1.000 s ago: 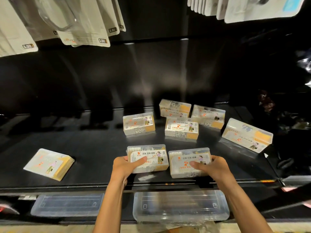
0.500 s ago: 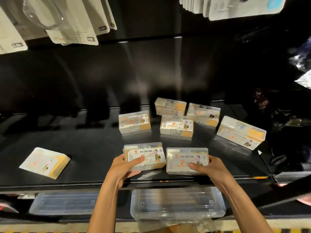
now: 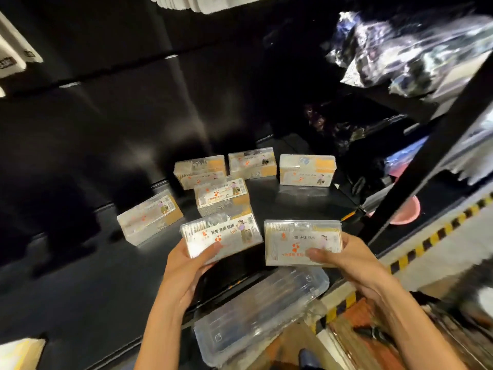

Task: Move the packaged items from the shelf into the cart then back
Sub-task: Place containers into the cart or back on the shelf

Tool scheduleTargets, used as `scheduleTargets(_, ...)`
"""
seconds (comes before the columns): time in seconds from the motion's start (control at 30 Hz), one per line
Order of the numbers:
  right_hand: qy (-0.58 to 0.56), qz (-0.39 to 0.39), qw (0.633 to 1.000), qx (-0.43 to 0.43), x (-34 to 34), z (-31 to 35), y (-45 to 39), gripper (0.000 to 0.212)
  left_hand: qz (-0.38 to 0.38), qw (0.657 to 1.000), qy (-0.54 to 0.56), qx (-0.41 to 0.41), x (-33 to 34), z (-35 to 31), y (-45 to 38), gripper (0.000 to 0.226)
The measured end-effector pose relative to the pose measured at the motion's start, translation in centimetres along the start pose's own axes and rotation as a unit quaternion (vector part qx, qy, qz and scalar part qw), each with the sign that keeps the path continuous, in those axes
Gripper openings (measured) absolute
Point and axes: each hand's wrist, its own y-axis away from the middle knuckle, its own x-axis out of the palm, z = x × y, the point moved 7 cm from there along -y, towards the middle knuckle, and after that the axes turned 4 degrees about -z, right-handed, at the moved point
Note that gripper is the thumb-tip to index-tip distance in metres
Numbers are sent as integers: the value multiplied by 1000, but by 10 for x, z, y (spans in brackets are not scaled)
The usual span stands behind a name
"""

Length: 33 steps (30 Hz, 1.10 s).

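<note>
Two boxes (image 3: pixel 222 234) (one per hand (image 3: pixel 186 265))

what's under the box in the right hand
Under the box held by the right hand lies a clear plastic case on the lower level. The fingers beneath the box are hidden by it.

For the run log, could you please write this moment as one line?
left hand: grips left box | right hand: grips right box | five boxes on shelf
</note>
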Motion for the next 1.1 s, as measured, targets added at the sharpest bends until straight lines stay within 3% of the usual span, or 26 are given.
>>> scheduleTargets(0.23, -11, -165, 986, 12, -95, -36, 99, 47, 184, 982, -49, -21, 109, 26, 9, 53)
scheduleTargets(0.4, -49, -276, 960, 24, -166, -62, 170, 61, 292, 952, -86, -41, 198, 64, 39, 90)
scheduleTargets(0.53, -118, -350, 929, 26, -227, -85, 218, 61, 364, 925, -93, -57, 278, 95, 73, 91)
scheduleTargets(0.6, -133, -378, 916, 22, -263, -96, 238, 71, 377, 917, -116, -59, 319, 115, 84, 78)
scheduleTargets(0.73, -173, -422, 890, 13, -342, -119, 266, 63, 367, 912, -173, -57, 397, 161, 95, 57)
scheduleTargets(0.83, -169, -453, 875, 19, -402, -143, 270, 55, 369, 906, -201, -61, 450, 197, 99, 57)
scheduleTargets(1.0, -138, -441, 885, 66, -475, -187, 245, 43, 368, 881, -292, -50, 517, 261, 99, 46)
scheduleTargets(1.1, -148, -424, 887, 111, -503, -221, 226, 48, 374, 850, -366, -55, 547, 309, 91, 52)
